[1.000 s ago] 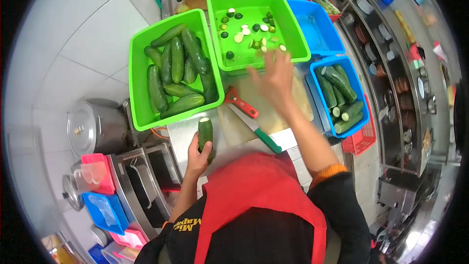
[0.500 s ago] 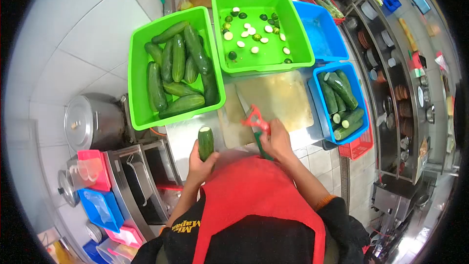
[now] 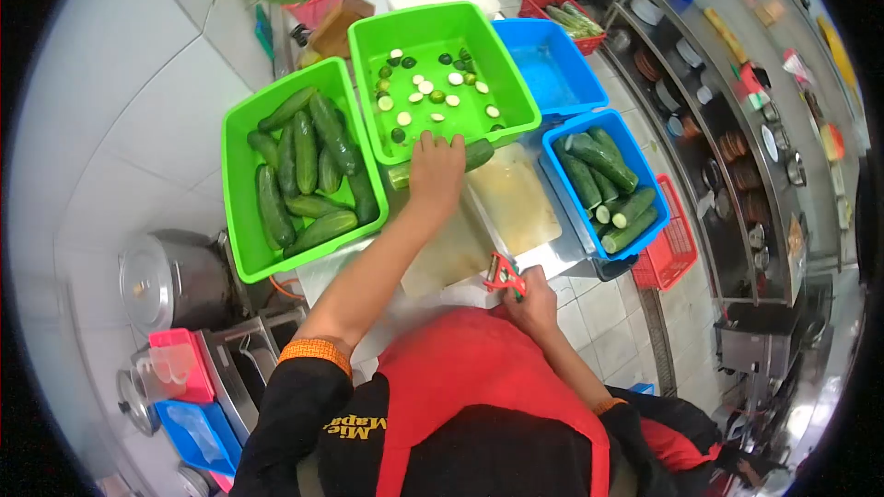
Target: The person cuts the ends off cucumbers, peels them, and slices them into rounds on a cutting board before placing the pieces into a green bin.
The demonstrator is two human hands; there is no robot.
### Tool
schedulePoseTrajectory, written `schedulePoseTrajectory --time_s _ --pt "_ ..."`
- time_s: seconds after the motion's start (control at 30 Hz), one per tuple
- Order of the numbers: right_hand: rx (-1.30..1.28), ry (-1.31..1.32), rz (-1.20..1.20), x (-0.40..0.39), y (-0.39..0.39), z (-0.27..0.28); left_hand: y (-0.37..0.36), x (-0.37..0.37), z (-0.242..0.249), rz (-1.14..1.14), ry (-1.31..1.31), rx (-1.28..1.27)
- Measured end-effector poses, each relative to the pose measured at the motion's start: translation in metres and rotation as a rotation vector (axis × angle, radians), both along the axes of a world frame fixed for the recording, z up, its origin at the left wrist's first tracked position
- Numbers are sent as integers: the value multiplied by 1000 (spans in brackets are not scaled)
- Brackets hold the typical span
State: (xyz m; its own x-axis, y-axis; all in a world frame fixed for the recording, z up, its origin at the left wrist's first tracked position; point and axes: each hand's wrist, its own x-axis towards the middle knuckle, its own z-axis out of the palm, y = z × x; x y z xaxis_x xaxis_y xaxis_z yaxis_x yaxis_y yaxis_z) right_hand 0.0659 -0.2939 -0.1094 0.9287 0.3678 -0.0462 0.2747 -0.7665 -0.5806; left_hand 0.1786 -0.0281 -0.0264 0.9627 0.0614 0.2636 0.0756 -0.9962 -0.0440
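Note:
My left hand (image 3: 436, 168) reaches forward with its fingers wrapped over a dark green cucumber (image 3: 479, 155). It holds the cucumber sideways at the near rim of a green bin (image 3: 527, 125), which contains cut cucumber ends (image 3: 425, 87), some pale face up. Close to my body, my right hand (image 3: 534, 302) grips a red peeler (image 3: 502, 274) at the front edge of the work surface. A worn cutting board (image 3: 517, 207) lies between my hands. A knife blade (image 3: 485, 224) rests across it, its handle largely hidden near my right hand.
At the left, a second green bin (image 3: 236, 193) holds whole cucumbers (image 3: 304, 155). A blue bin (image 3: 642, 244) with more cucumbers stands at the right, beside a red crate (image 3: 677, 253). Behind it sits another blue bin (image 3: 552, 69). A lidded pot (image 3: 152, 283) is at far left, shelving (image 3: 714, 143) at far right.
My left hand has moved from near my body forward to the middle green bin, carrying the cucumber, now turned sideways. My right hand has come closer to my body with the peeler. The view has shifted.

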Motion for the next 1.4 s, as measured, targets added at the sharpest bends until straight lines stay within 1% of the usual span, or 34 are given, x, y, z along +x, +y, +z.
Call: schedulePoseTrajectory --time_s 0.07,0.13,0.2,0.27,0.4,0.43,0.5,0.53,0.6,0.63,0.67,0.7,0.73,0.77,0.8,0.83,0.87,0.9,0.93,1.0,1.03,1.07,1.13,1.17,1.2,1.27,1.33,1.4 --pt "-26 -52 -150 -8 -17 -4 -1 17 -9 -17 29 55" --pt "-21 -57 -251 -15 -28 -6 -1 16 -4 -46 -8 58" --pt "25 -227 -381 -12 -32 -3 -5 11 9 -62 -46 57" --pt "18 -239 -439 -9 -33 1 -9 -5 24 -62 -74 -59" --pt "24 -225 -440 18 -30 -2 -21 -45 55 -124 -58 -67" --pt "59 -243 -448 28 -27 -3 -24 -55 58 -116 -58 -63" --pt "115 -252 -449 43 -27 -10 -32 -78 61 -115 53 -109" --pt "120 -256 -434 48 -31 -19 -38 -89 62 -99 47 -107" --pt "303 -218 -454 49 -41 -33 -49 -110 62 -146 273 -190" --pt "295 -220 -468 45 -45 -36 -52 -117 57 -125 268 -194" --pt "291 -213 -446 43 -49 -37 -56 -124 51 -155 334 -260" --pt "330 -234 -433 39 -54 -38 -57 -131 47 -185 401 -332" --pt "370 -255 -418 36 -59 -38 -57 -135 45 -164 404 -346" --pt "360 -177 -414 32 -64 -43 -58 -136 51 -141 446 -406" --pt "350 -171 -391 30 -67 -49 -58 -136 56 -119 486 -469" --pt "412 -201 -415 28 -69 -56 -56 -135 61 -98 486 -484" --pt "478 -232 -443 26 -67 -53 -53 -131 66 -70 544 -550" --pt "418 -265 -414 21 -67 -46 -50 -131 68 -43 601 -614" --pt "415 -261 -402 18 -69 -44 -48 -133 68 -32 599 -622" --pt "372 -380 -395 15 -64 -39 -39 -133 67 54 272 -880" --pt "368 -429 -407 11 -63 -34 -32 -135 65 33 127 -964" --pt "377 -424 -405 9 -60 -26 -23 -135 65 38 126 -956" --pt "509 -171 -687 7 -55 -7 -8 -133 65 167 81 -1688" --pt "528 -235 -675 10 -47 9 -7 -132 64 148 -55 -1831" --pt "538 -229 -664 14 -37 27 -5 -131 61 156 -68 -1822" --pt "715 -413 -375 24 -14 67 -3 -126 55 141 -191 -2216" --pt "812 -331 -100 41 5 105 -4 -120 49 130 -138 -2207" --pt "543 -290 93 53 21 142 -20 -109 53 128 -196 -2365"
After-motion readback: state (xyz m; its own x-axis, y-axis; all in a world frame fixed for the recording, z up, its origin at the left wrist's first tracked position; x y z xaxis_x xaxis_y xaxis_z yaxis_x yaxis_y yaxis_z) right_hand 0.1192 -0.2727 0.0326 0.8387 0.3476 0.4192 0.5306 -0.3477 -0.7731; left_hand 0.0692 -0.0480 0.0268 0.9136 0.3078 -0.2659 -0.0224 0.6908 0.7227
